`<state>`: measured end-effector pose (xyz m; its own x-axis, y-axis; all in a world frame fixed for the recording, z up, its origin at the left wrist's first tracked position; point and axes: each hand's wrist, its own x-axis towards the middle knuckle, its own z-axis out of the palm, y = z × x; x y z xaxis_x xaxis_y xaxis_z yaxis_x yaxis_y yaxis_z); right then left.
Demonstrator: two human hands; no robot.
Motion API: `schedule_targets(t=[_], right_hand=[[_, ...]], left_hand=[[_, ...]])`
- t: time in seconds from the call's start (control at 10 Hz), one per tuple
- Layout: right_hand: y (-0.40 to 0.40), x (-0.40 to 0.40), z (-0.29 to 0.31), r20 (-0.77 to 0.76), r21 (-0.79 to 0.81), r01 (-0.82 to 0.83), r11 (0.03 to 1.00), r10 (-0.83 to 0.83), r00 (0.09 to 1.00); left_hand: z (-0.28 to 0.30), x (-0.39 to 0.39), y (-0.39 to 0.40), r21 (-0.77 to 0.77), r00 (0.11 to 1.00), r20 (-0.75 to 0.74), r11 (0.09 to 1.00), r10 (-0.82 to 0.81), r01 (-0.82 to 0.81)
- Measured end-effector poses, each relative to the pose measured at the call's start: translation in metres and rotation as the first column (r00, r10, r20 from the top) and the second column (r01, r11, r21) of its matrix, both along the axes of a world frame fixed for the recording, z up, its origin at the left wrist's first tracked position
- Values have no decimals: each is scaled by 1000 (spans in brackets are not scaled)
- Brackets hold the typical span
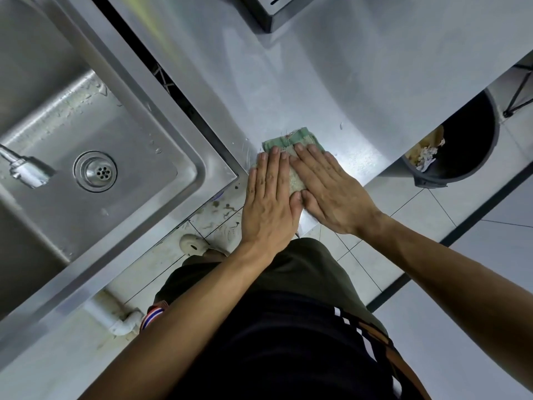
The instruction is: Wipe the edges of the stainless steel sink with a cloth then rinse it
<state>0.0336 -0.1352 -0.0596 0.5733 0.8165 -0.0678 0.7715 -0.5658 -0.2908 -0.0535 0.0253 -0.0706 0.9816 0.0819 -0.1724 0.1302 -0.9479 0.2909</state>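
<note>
A folded green and beige cloth (291, 140) lies flat on the steel counter (331, 82), just right of the sink's near right corner. My left hand (269, 194) and my right hand (331, 189) press on it side by side with straight fingers, covering most of it. The stainless steel sink (178, 122) fills the left of the view, its basin wet with drops around the round drain (95, 171). A tap spout (27, 168) reaches over the basin from the left.
A dark bin (473, 145) with crumpled waste stands on the floor under the counter's right edge. A metal box (277, 10) sits at the counter's back. White pipes (121, 321) and tiled floor show below the sink's front rim.
</note>
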Motion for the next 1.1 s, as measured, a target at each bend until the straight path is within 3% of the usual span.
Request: schedule_targets(t=[0.2, 0.7, 0.8, 1.0, 1.1], right_hand=[[0, -2, -3, 8, 7, 23, 1000, -23, 1000], [-5, 11, -2, -17, -46, -109, 993, 108, 994], [-4, 10, 2, -36, -4, -64, 998, 64, 997], [-15, -21, 10, -33, 262, 80, 962, -74, 997], [-36, -61, 16, -113, 200, 163, 966, -142, 983]], left_hand=[[-4, -1, 3, -22, 1000, 16, 1000, -16, 16], [-1, -3, -6, -2, 999, -23, 999, 39, -39], [3, -4, 4, -52, 1000, -12, 999, 1, -1], [6, -41, 31, -62, 949, 213, 966, -232, 250], [7, -78, 49, -125, 924, 216, 930, -315, 346]])
